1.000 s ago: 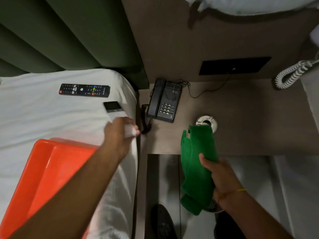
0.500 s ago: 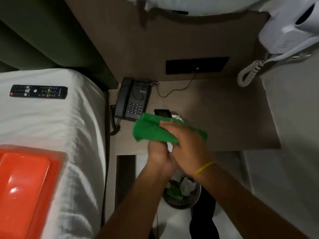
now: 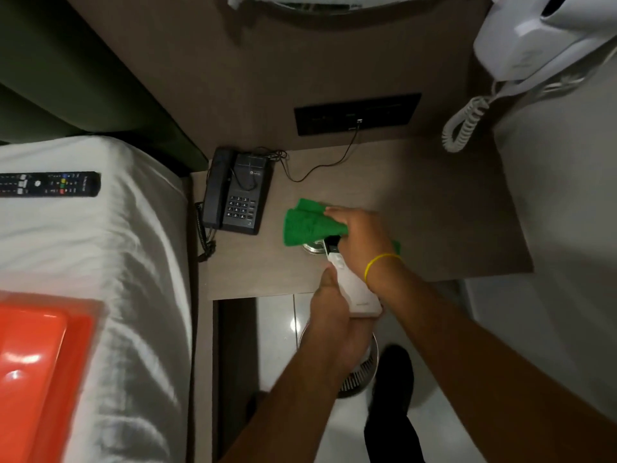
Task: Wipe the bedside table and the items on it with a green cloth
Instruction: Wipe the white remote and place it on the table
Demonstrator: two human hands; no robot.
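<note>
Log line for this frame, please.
left hand: holds white remote | right hand: wipes its top with green cloth | above bedside table

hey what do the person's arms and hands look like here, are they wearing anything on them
Both forearms are bare, with no sleeves or gloves in view. The right hand has a thin yellow band, like a rubber band or string bracelet, around its wrist. The left hand shows no ring, watch or band on the parts visible.
</note>
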